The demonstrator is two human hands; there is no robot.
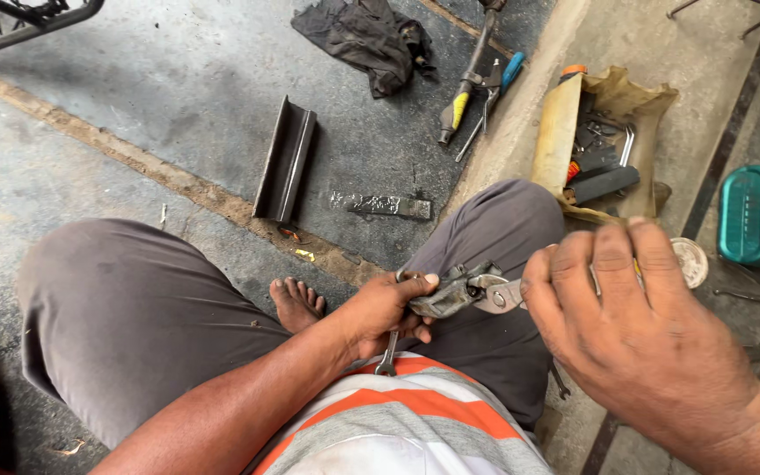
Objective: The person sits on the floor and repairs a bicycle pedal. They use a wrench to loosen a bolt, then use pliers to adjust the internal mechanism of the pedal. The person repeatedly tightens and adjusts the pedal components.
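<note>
Left hand (386, 308) clenches small metal part (447, 295) and wrench (388, 354); right hand (635, 325) grips pliers (499, 294), apparently. Risk: pliers slipping, pinching fingers.

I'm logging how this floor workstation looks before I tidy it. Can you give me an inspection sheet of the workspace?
Surface: grey concrete floor, stained, with a brownish strip running across it.
Job's things: small grey metal part and a spanner in the left hand; pliers gripping the part, held by the right hand.
Clutter: dark rag, metal channel piece, flat metal strip, loose hand tools, open tool pouch, teal box.
Grippers: both hands closed on their tools.
Cables: nothing seen.
Surroundings: metal frame at top left; person seated, bare foot on the floor.
</note>
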